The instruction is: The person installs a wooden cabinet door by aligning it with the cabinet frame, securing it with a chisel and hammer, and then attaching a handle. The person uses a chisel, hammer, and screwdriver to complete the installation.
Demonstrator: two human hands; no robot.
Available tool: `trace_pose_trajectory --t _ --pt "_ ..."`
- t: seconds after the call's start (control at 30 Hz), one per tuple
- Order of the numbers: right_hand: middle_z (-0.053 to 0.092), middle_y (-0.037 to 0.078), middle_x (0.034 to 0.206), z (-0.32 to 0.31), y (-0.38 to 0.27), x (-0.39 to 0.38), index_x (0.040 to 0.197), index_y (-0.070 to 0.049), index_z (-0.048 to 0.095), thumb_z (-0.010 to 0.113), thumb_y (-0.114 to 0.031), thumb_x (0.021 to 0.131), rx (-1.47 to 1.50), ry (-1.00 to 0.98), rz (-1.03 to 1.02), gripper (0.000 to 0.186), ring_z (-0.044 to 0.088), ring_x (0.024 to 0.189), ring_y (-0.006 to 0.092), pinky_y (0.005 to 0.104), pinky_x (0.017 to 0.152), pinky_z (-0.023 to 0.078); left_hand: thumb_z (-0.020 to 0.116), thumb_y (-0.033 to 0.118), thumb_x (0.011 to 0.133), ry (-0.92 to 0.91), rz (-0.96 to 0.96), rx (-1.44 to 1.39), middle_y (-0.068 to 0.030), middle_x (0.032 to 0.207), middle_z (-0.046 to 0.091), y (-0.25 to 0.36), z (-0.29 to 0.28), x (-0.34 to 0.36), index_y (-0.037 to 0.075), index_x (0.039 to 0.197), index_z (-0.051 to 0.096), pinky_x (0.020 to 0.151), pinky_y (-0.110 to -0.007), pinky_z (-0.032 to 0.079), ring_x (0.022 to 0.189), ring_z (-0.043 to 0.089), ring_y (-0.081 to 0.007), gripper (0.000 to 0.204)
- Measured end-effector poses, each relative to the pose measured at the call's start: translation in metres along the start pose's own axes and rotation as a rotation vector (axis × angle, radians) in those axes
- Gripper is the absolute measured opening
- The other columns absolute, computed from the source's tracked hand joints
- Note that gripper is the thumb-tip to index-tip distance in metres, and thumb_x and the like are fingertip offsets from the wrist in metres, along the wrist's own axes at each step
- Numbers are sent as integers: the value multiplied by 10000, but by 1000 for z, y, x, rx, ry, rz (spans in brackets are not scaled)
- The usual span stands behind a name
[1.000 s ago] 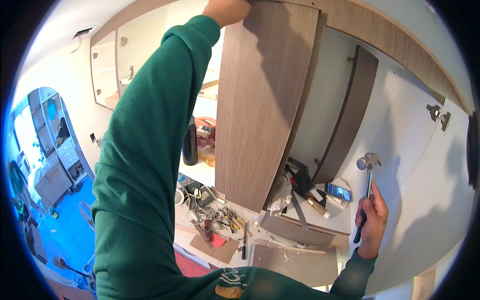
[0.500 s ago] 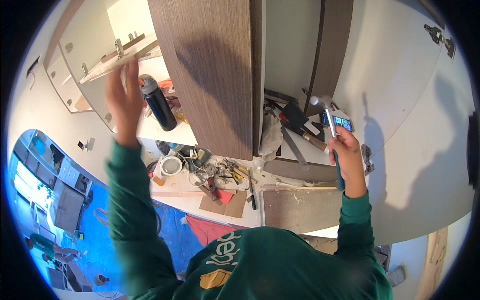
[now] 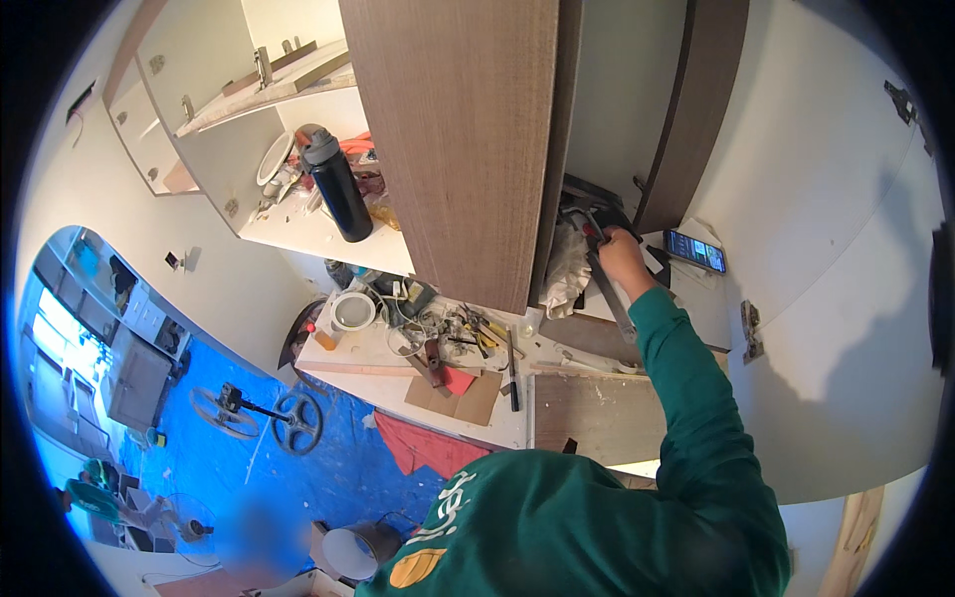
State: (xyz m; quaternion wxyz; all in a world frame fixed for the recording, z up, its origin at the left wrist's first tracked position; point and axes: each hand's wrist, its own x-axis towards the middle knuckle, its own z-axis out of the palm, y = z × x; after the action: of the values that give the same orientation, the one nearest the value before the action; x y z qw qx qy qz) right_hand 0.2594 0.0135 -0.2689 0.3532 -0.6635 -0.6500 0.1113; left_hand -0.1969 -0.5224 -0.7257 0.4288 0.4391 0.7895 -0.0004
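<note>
My right hand (image 3: 625, 263) reaches into the open cabinet compartment, its fingers curled down among the tools there. Something grey and slim lies at the fingertips, but the hand covers most of it and I cannot make out what it is. Below the hand, a long flat dark metal bar (image 3: 613, 303) slants over the compartment's edge. Left of it hangs a crumpled whitish cloth or bag (image 3: 567, 271). A phone (image 3: 694, 252) with a lit screen lies to the right of the hand. My left hand is out of view.
A black bottle (image 3: 339, 189) with a grey lid stands on the left shelf. A brown wood-grain panel (image 3: 453, 129) rises between shelf and compartment. Pliers and other tools (image 3: 479, 328) crowd the lower counter (image 3: 398, 370). Blue sheeting (image 3: 348, 468) covers the floor.
My right hand has moved left and down into the compartment; the hammer it held upright is no longer plainly visible. My left hand, raised by the bottle before, has left the view.
</note>
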Motion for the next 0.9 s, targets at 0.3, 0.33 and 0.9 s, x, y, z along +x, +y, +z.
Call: trace_pose_trajectory --t 0.3,0.33,0.9 --pt "688 319 1020 52 20 34 1012 22 719 633 -87 838 -113 -23 -146 222 656 1019 479 507 898 536 553 403 990 110 -60 -232 -166 798 686 -36 -14 -18 157 1038 644 592 -579 488 742 668 -406 267" --pt "685 321 1041 56 22 34 1022 22 717 636 -100 843 -130 -23 -135 231 649 1040 482 514 911 533 552 411 992 151 -14 -220 -165 786 686 -41 -18 -19 159 1044 642 593 -580 488 740 668 -407 272" --pt "633 285 1291 53 52 50 1309 -44 644 607 -194 921 -407 -34 -297 417 595 1199 470 498 1017 492 545 571 975 158 -397 -600 -163 900 759 -64 25 -32 4 1007 726 852 -430 545 899 735 -308 595"
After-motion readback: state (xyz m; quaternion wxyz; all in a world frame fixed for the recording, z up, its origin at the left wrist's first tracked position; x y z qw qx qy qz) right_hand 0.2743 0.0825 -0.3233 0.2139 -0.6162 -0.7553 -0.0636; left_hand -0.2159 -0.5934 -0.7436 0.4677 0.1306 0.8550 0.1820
